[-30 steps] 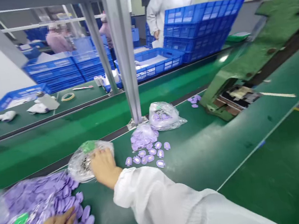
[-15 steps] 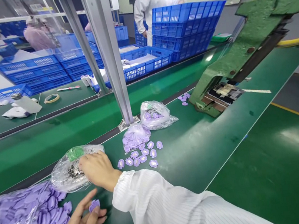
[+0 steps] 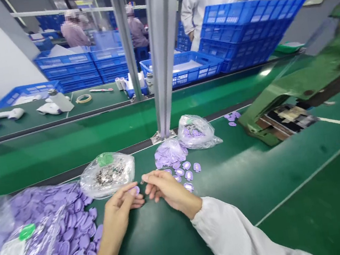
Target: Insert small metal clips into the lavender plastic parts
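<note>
Near the front right side of the clear plastic bag full of small silvery metal parts, the left hand held a small flat purple plastic piece, pinched between thumb and fingers. The right hand, to the right of this bag, had its thumb and finger closed on a tiny silvery bit, too small to identify. To the left of the bag lay a heap of flat purple plastic parts; to its right lay loose purple plates with pale centres, and farther right stood a green machine.
</note>
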